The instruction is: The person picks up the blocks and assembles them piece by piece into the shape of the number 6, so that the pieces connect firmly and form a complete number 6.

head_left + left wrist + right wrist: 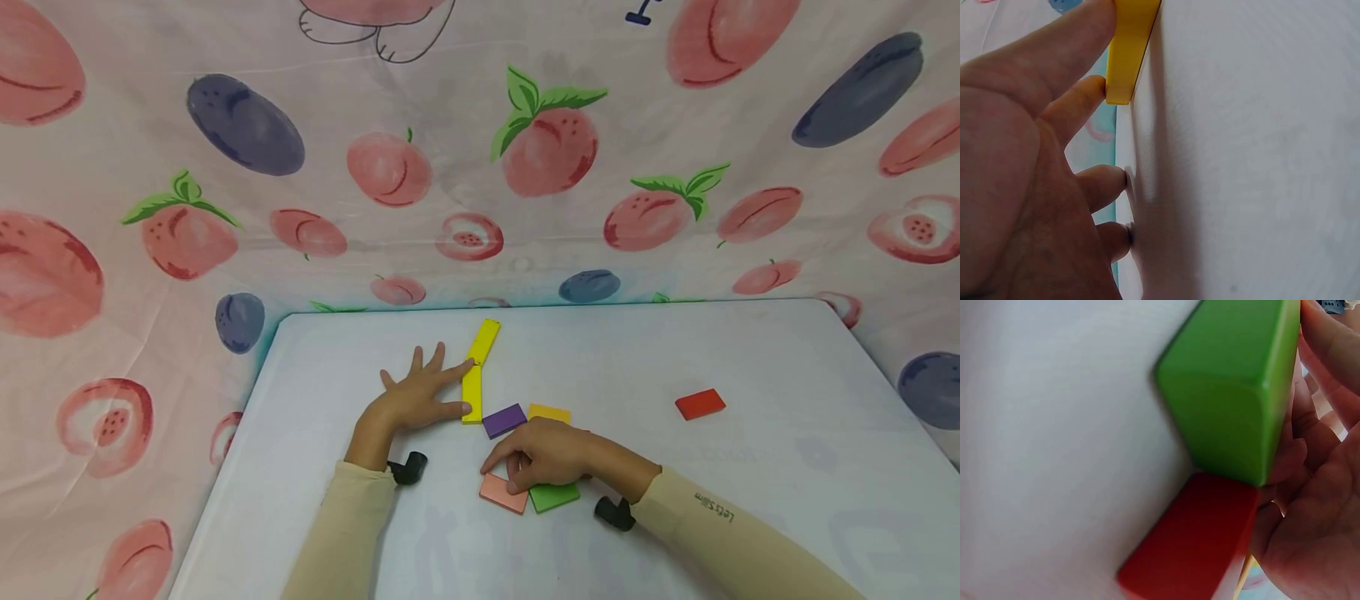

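My left hand (416, 400) has its fingers spread, with the index finger and thumb touching the lower yellow block (472, 392). A second yellow block (486, 340) meets its upper end at an angle. In the left wrist view, the thumb and a finger rest against the yellow block (1130, 50). My right hand (551, 454), fingers curled, pinches a pink block (502, 493) between thumb and index finger. Right beside that lies a green block (555, 497). The right wrist view shows the green block (1222, 394) touching a red block (1194, 540), which the hand mostly hides from above.
A purple block (505, 420) lies just past the right hand's fingers. The orange-yellow block (550, 412) is partly covered by that hand. Farther right on the white table (750, 500) sits a red block (701, 404). A fruit-patterned cloth (465, 100) hangs behind the table.
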The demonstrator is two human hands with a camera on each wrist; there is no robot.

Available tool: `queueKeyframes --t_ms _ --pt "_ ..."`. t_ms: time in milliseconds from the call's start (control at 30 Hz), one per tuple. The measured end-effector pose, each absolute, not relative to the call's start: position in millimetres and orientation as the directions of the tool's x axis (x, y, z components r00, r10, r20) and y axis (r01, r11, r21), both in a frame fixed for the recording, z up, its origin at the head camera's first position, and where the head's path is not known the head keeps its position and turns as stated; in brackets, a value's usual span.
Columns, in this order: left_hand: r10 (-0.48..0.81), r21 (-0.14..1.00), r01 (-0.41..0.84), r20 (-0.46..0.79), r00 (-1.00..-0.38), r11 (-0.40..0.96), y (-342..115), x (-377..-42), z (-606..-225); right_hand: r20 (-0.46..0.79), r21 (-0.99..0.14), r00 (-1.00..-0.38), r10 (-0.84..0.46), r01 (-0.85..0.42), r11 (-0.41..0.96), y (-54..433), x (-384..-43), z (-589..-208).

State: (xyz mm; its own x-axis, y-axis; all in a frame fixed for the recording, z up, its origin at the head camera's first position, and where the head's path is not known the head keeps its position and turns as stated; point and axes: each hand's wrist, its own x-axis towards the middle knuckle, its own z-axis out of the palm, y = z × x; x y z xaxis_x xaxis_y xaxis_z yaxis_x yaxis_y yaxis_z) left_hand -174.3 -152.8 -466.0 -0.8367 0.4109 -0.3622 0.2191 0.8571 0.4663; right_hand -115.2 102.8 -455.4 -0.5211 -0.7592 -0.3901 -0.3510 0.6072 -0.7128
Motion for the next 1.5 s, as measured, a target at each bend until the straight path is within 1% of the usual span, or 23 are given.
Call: queueKeyframes --t_ms 167,300,367,500,667,800,933,1167,1500 --pt "0.41 0.467 0.219 -0.36 -0.838 0.857 -152.9 -174.8 -466.4 -0.389 -0.72 -0.522 -0.759 -0.341 0.604 103.6 -115.3 -454.8" --pt "0.411 0.467 0.22 -0.357 -0.839 0.856 -153.0 -174.7 -466.9 -0.357 -0.746 -0.536 -0.765 -0.33 0.579 106.6 -115.6 -454.1" --pt "0.41 0.467 0.221 -0.353 -0.841 0.856 -152.9 -175.2 -467.3 -0.324 -0.765 -0.56 -0.763 -0.32 0.56 109.8 -116.2 -453.3" --pt "0.402 0.47 0.211 -0.355 -0.844 0.857 -152.4 -175.4 -467.2 -0.258 -0.791 -0.63 -0.733 -0.298 0.535 120.6 -118.5 -450.8" --pt "0.397 0.467 0.206 -0.359 -0.845 0.86 -151.7 -175.2 -467.4 -0.187 -0.788 -0.722 -0.666 -0.295 0.541 141.1 -122.7 -445.4" --pt "0.399 0.467 0.208 -0.359 -0.844 0.86 -151.4 -174.4 -467.0 -0.136 -0.772 -0.785 -0.604 -0.298 0.561 160.1 -125.3 -439.2" --pt "0.402 0.467 0.211 -0.358 -0.843 0.859 -151.5 -174.2 -466.2 -0.11 -0.737 -0.827 -0.552 -0.304 0.604 179.9 -127.5 -431.9" --pt "0.404 0.464 0.214 -0.36 -0.841 0.86 -151.6 -174.2 -466.5 -0.069 -0.668 -0.876 -0.478 -0.316 0.674 219.0 -129.3 -423.2" --pt "0.403 0.463 0.214 -0.359 -0.842 0.86 -152.0 -174.2 -467.1 -0.085 -0.61 -0.924 -0.373 -0.248 0.753 266.1 -128.0 -415.1"
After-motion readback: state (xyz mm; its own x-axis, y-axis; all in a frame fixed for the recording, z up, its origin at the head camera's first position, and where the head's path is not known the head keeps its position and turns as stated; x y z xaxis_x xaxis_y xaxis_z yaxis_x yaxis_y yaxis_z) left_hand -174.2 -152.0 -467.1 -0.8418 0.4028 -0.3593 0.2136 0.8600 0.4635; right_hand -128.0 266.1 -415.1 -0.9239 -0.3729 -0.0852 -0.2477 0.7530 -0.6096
